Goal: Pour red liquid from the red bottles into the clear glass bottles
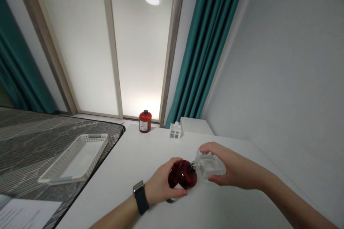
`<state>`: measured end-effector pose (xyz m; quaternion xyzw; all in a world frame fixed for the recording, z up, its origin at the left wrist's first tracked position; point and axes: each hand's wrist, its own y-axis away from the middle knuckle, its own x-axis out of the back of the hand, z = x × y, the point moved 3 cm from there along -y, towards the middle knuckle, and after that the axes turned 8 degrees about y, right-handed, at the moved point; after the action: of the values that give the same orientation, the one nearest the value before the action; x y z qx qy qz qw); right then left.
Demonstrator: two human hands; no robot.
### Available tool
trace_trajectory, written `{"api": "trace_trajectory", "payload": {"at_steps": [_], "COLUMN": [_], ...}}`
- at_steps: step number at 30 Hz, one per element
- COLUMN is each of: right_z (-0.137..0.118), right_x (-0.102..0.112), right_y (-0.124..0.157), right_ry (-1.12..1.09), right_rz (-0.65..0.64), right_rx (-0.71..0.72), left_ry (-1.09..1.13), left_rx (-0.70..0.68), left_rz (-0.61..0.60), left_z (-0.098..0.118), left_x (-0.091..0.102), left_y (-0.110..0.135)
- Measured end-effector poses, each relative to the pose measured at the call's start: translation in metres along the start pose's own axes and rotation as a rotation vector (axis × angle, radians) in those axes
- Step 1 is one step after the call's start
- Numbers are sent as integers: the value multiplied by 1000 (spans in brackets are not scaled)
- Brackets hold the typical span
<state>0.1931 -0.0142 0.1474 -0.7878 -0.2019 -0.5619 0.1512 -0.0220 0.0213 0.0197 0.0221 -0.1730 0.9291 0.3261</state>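
Observation:
My left hand [160, 185], with a dark watch on the wrist, is closed around a round dark red glass piece [184, 174] just above the white table [129, 164]. My right hand [228, 166] grips a clear square glass bottle [208, 166] from above and the side. The bottle's small metal neck points left and meets the red piece. Both hands are low over the table's near middle.
A red jar with a black cap [145, 121] stands at the table's far edge by the window. A small clear bottle [175, 130] sits beside a white box [195, 126]. A white basket tray [76, 157] lies on the dark marbled surface at left. Paper [24, 214] lies bottom left.

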Motion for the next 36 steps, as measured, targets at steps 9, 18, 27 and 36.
{"api": "trace_trajectory", "payload": {"at_steps": [9,18,27,36], "right_z": [2,3,8,19], "right_x": [-2,-2,-15,-32], "right_y": [1,2,10,21], "right_ry": [1,12,-4,-36], "right_rz": [-7,-9,29,76], "right_rx": [-18,-16,-2,9], "left_ry": [-85,-132,-252,-354], "left_rx": [-29,-39,-73,-97], "left_rz": [9,5,-42,-83], "left_z": [-4,-2,6,5], "left_x": [6,9,13,13], "left_y": [0,-1,-3,-3]}}
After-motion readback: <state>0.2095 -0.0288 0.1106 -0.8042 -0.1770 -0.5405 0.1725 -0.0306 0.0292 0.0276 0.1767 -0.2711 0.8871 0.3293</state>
